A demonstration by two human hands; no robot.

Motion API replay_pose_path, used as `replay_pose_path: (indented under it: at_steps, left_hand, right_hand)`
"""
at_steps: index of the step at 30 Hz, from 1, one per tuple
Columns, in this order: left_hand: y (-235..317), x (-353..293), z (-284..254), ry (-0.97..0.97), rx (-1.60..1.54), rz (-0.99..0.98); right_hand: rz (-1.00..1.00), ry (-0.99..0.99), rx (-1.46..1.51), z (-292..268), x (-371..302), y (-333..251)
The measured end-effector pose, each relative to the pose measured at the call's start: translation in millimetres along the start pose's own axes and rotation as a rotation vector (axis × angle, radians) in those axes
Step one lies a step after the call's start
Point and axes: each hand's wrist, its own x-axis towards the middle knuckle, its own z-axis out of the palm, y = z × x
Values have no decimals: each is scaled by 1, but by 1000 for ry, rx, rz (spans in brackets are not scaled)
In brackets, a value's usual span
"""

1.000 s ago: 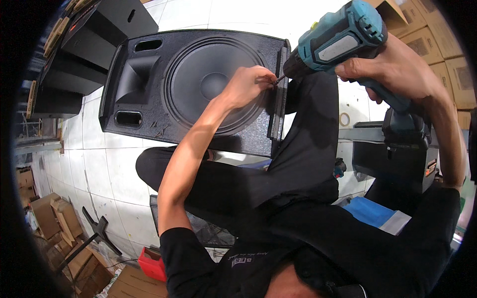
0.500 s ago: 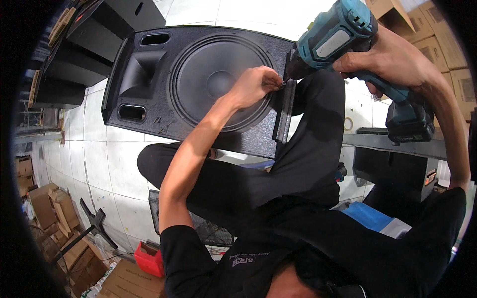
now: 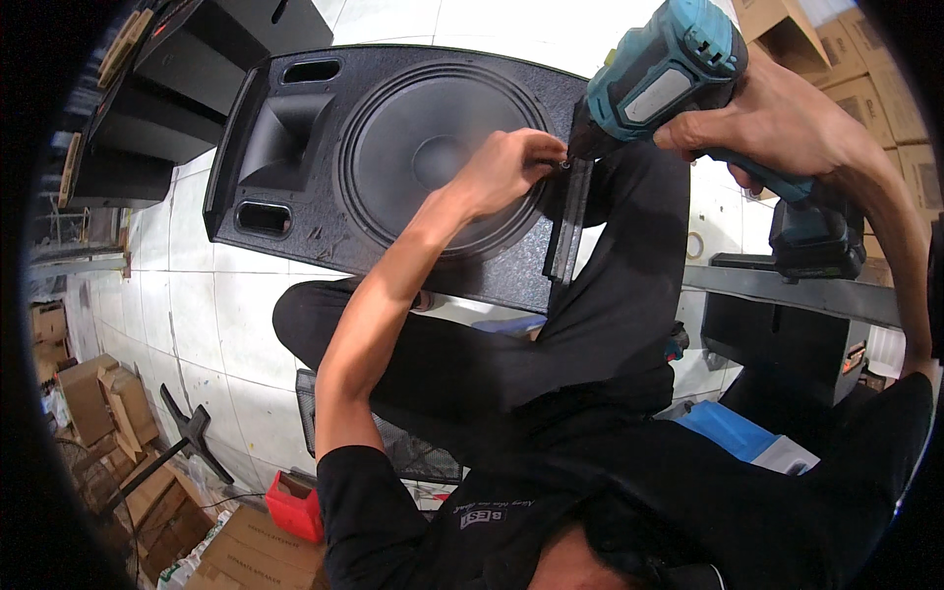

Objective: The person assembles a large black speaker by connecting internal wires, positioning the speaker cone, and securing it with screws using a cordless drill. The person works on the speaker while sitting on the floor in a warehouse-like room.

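Note:
A black speaker cabinet (image 3: 501, 280) lies face up in front of me, with a large round cone, a horn and two handle slots. My right hand (image 3: 777, 123) is wrapped round the grip of a teal and black cordless drill (image 3: 619, 69). The drill's nose points left and down at the raised strip (image 3: 562, 231) along the cabinet's right edge. My left hand (image 3: 501, 169) is closed in a pinch at that strip, close to the drill's tip. A tiny shiny piece shows by its fingertips; what they hold is too small to name.
Several small dark pieces (image 3: 315, 233) lie on the cabinet near the lower handle slot. Black cabinets (image 3: 187, 74) stand at the far left. Cardboard boxes (image 3: 851, 59) are stacked at the far right. A red bin (image 3: 293, 506) and a black mesh basket (image 3: 413, 450) sit near me.
My left fingertips have shifted slightly away from me along the strip, beside the shiny piece. The drill stays almost in place, and the whole view has moved a little.

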Motion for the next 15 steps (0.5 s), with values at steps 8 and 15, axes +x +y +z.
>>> replay_pose_path:
  at_steps: [8,15]
  left_hand:
    - [76,13,-33,505,-90,212]
    - [159,12,-44,306,-295,328]
  right_hand:
    - [-170,171,-167,8,3,5]
    - [-172,114,4,8,8,5]
